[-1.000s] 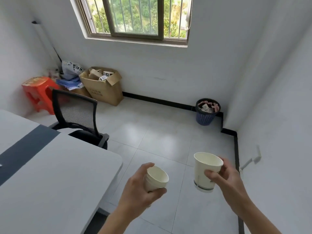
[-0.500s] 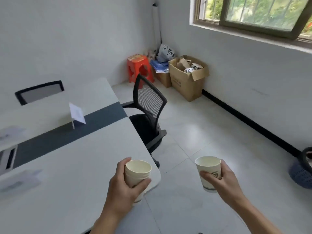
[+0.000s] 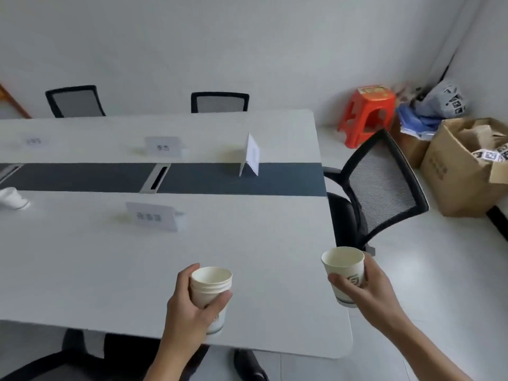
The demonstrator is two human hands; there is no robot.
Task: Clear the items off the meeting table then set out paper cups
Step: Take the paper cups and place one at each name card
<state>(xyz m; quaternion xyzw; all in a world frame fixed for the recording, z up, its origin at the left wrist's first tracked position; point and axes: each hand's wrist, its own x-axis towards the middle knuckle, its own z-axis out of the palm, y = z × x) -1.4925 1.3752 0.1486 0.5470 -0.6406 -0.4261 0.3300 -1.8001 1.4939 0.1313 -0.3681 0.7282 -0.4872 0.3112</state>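
A white tent-shaped name card (image 3: 164,147) at the upper middle of the frame carries two dark characters that read 李杰. A second white name card (image 3: 152,216) lower and left of centre has three characters too blurred to read, a third blurred card (image 3: 35,141) sits at the far left, and a folded white card (image 3: 251,155) stands side-on at centre right on the dark grey strip. All stand on the long white meeting table with a dark grey central strip (image 3: 82,270). The single cream paper cup with a green band near its base (image 3: 344,274) bears a green square logo whose detail cannot be made out. The brown cardboard box (image 3: 456,171) at the right edge holds black-and-white square code tags.

At the lower centre, the left hand (image 3: 192,306) is wrapped around a nested stack of cream paper cups (image 3: 211,292), held upright above the table's near edge. At the lower right, the right hand (image 3: 368,290) grips the single cup, upright, just off the table's right corner and over the floor. The two cups are level with each other and apart.

A white cup (image 3: 12,199) lies tipped on the table at the left edge. A black mesh office chair (image 3: 376,188) stands at the table's right end, with an orange plastic stool (image 3: 368,114) behind it.
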